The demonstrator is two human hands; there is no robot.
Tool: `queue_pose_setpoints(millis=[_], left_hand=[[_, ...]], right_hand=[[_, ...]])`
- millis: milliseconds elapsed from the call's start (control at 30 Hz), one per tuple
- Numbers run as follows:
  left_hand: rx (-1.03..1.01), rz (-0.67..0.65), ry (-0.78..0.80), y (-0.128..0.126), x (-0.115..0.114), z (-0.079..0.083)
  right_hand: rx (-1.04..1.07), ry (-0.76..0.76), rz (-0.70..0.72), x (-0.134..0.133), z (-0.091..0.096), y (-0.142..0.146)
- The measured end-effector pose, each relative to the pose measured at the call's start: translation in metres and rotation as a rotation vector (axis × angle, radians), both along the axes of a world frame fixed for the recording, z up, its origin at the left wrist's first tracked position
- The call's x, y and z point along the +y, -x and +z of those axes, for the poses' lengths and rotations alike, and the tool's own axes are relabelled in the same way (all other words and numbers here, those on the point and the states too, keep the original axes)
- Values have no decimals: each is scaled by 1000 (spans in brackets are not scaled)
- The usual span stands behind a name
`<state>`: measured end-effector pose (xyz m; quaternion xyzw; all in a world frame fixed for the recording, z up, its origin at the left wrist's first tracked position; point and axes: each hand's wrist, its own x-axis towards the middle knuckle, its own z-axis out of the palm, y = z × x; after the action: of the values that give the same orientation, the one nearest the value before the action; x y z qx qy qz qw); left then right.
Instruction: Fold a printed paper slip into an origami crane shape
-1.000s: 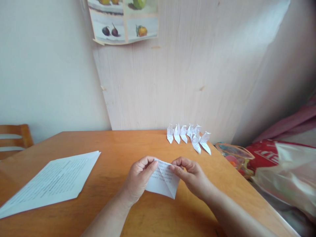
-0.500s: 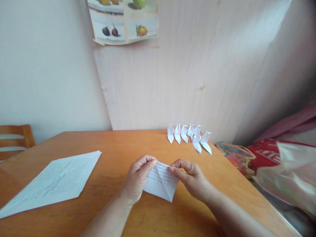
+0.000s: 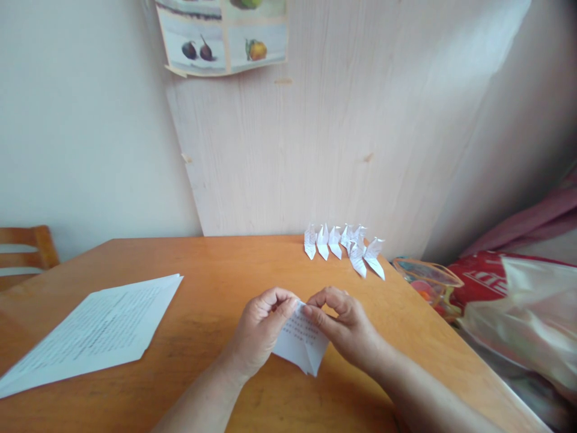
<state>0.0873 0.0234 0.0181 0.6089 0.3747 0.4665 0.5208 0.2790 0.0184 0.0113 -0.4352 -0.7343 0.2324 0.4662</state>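
A folded piece of printed white paper (image 3: 301,347) is held over the wooden table (image 3: 216,282), its point hanging down. My left hand (image 3: 261,329) pinches its upper left edge with thumb and forefinger. My right hand (image 3: 345,328) pinches the top right beside it, fingers curled; the fingertips of both hands nearly touch. A row of several finished folded paper figures (image 3: 345,246) stands at the table's far edge, beyond my right hand.
A stack of printed sheets (image 3: 92,331) lies on the table's left. A wooden chair back (image 3: 27,246) shows at far left. Right of the table sit a clear container (image 3: 426,282) and plastic bags (image 3: 518,307). A wood panel (image 3: 315,120) with a fruit picture (image 3: 220,36) leans behind.
My hands have drawn closer together at the top of the folded paper, narrowing it, and the paper has shifted slightly right and lower.
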Motion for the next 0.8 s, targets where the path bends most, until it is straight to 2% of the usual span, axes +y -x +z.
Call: queue_pose_setpoints(millis=[100,367,500,633,800], left_hand=[[-31,-35,49,0,-1,0],[4,-7,30,-1,-2,2],[-49,-11,82,-1,-1,1],[-158,45,158,4,6,0],[-288,179,203,11,16,2]], right_hand=[[1,-31,7,0,-1,0],[6,-32,2,-2,1,3],[-13,-37,3,-3,4,5],[0,12,7,1,6,1],[63,102,-3,12,0,-13]])
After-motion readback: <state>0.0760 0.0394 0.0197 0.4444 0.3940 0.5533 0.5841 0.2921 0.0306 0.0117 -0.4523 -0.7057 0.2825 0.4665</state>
